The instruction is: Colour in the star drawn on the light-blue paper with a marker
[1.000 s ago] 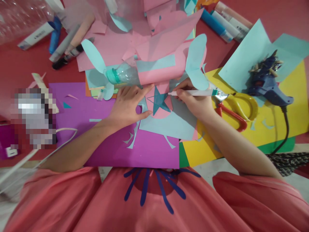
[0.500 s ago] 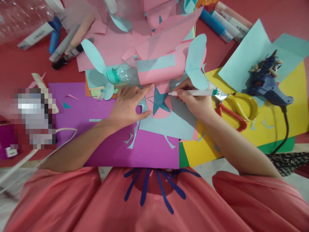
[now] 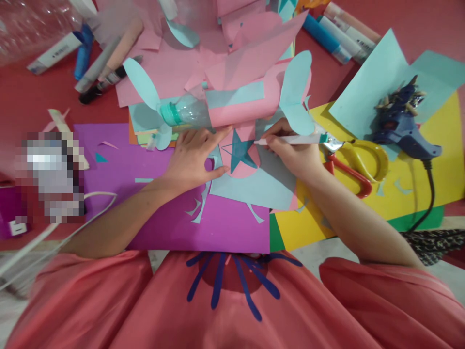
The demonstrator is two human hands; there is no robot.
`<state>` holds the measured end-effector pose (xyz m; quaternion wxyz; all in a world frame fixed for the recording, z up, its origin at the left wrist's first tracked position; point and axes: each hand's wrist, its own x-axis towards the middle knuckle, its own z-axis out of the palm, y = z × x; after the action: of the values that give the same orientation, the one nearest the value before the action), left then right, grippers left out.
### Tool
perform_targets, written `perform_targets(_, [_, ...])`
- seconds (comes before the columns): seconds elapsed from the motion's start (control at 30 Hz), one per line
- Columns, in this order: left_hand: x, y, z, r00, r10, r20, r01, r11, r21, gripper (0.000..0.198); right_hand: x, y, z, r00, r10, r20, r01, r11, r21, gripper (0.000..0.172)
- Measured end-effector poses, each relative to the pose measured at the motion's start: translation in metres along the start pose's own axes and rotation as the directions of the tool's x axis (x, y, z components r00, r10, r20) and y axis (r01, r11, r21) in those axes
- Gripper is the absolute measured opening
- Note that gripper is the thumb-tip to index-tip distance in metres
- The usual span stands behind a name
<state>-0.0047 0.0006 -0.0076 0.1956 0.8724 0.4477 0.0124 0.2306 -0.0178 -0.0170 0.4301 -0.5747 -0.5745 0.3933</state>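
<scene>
My right hand grips a white marker, its tip at the right point of a teal star. The star is drawn on a pink paper piece with a rounded lower end; its left point is only outlined. Fingers spread, my left hand lies flat, with forefinger and thumb at the left edge of that pink piece. Just above both hands lies a plastic bottle with a green cap, wrapped in pink paper and fitted with light blue paper wings.
Scissors with red and yellow handles lie right of my right hand. Beyond them rests a blue glue gun with a cord. Markers lie at the back. Purple card and yellow card carry paper scraps.
The marker tip has shifted very slightly to the right along the star's right point. My left hand stays in place on the paper.
</scene>
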Motion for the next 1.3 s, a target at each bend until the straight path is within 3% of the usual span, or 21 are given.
perform_targets(0.47, [-0.001,0.001,0.0,1.0,-0.003,0.009,0.002,0.999,0.034,0.069,-0.002,0.0,0.001,1.0,-0.025,-0.01,0.025,1.0,-0.001,0.015])
perform_targets(0.8, [-0.001,0.001,0.0,1.0,-0.001,0.017,0.001,1.0,0.028,0.07,-0.002,0.0,0.001,0.985,-0.06,0.163,0.068,0.997,-0.047,0.01])
perform_targets(1.17, [0.001,0.005,0.001,1.0,-0.029,0.0,0.029,0.998,0.058,0.07,-0.001,-0.001,0.0,0.974,-0.075,0.212,0.05,0.991,0.122,0.016])
perform_targets(1.3, [0.002,0.011,0.002,0.998,-0.056,-0.009,0.056,0.994,0.091,0.069,0.0,-0.008,-0.001,0.964,-0.118,0.239,0.099,0.991,0.091,0.015])
